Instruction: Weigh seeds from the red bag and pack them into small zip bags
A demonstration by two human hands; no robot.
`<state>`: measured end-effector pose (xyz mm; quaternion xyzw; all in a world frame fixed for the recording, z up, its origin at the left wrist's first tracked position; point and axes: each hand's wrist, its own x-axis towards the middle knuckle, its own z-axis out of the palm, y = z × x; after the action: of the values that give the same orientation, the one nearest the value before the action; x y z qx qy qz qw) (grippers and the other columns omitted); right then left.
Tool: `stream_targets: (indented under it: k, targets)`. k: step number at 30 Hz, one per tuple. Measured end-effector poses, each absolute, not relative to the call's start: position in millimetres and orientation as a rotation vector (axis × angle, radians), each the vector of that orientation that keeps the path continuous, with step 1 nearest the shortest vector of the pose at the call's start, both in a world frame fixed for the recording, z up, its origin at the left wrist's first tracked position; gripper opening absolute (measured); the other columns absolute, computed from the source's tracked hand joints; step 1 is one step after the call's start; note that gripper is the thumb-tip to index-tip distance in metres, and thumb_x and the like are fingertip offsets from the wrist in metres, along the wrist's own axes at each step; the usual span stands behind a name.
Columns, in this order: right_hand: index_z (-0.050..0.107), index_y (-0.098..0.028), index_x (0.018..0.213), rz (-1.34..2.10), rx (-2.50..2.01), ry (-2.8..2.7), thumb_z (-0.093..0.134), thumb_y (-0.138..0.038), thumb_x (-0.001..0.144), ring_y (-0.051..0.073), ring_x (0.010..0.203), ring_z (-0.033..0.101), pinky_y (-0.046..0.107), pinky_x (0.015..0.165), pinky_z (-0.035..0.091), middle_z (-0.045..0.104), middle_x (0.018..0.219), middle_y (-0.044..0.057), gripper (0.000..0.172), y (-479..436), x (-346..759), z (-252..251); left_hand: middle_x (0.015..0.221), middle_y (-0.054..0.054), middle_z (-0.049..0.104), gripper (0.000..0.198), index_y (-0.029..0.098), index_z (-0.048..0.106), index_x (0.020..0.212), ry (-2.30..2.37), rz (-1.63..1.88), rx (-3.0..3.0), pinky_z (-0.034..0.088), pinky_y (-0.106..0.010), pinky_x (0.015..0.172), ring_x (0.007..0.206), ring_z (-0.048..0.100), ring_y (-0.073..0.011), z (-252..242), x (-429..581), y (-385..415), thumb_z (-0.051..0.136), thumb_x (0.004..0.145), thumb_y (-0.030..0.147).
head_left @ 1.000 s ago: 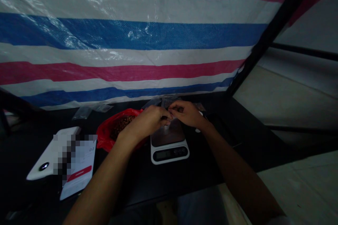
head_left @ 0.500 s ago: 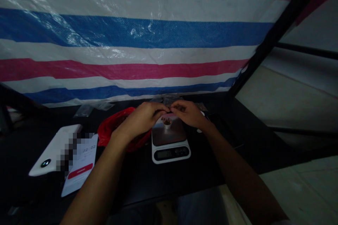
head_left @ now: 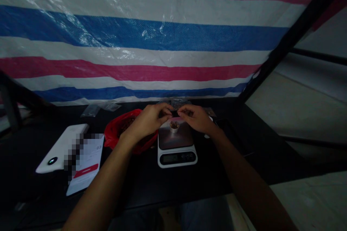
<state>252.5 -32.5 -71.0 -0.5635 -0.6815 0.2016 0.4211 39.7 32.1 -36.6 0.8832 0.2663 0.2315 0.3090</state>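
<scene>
A white digital kitchen scale (head_left: 177, 157) stands on the black table, its metal plate bearing a small pale cup (head_left: 174, 129) heaped with brown dried pieces. Above the scale's far left side hovers my left hand (head_left: 155, 115), its thumb and forefinger apart and nothing visible between them. Opposite it, beyond the cup, my right hand (head_left: 194, 117) has its thumb and forefinger pinched together; whatever is in them is too small and dark to make out. Under my left forearm lies an open red plastic bag (head_left: 112, 130) with brown pieces inside, partly hidden by the arm.
Left of the bag lie a white power bank (head_left: 61, 148) and a phone (head_left: 86, 171) with a lit screen. Clear plastic bags (head_left: 90, 110) rest along the back. A dark tray-like object (head_left: 230, 133) sits to the right. Striped plastic sheeting (head_left: 151, 36) hangs behind the table.
My fingertips, together above the cup before, are now separated. My left thumb and forefinger have opened. The whole view has shifted slightly.
</scene>
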Motion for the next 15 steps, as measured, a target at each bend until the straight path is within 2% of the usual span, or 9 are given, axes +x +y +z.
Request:
stream_targets:
  k: [5, 10, 15]
  targets:
    - [0.073, -0.018, 0.09, 0.517, -1.399, -1.716, 0.06, -0.026, 0.091, 0.014, 0.068, 0.058, 0.027, 0.062, 0.042, 0.072, 0.082, 0.003, 0.015, -31, 253, -73, 0.117, -0.005, 0.076, 0.024, 0.022, 0.071, 0.115, 0.67, 0.566, 2.4, 0.052, -0.031, 0.094, 0.108, 0.07, -0.0214, -27, 30, 16, 0.057, 0.096, 0.026]
    - [0.075, -0.018, 0.091, 0.516, -1.379, -1.742, 0.062, -0.026, 0.09, 0.013, 0.066, 0.057, 0.027, 0.061, 0.041, 0.072, 0.082, 0.003, 0.015, -34, 251, -70, 0.101, -0.006, 0.076, 0.016, 0.022, 0.074, 0.095, 0.913, 0.339, 2.508, 0.052, -0.032, 0.08, 0.09, 0.071, -0.0236, -33, -1, -1, 0.06, 0.09, 0.022]
    - [0.076, -0.017, 0.092, 0.506, -1.328, -1.78, 0.062, -0.022, 0.089, 0.012, 0.067, 0.056, 0.026, 0.062, 0.041, 0.072, 0.083, 0.003, 0.015, -37, 246, -68, 0.109, -0.004, 0.077, 0.02, 0.027, 0.078, 0.097, 0.986, 0.035, 2.546, 0.049, -0.034, 0.077, 0.098, 0.072, -0.0271, -49, -19, -11, 0.062, 0.087, 0.021]
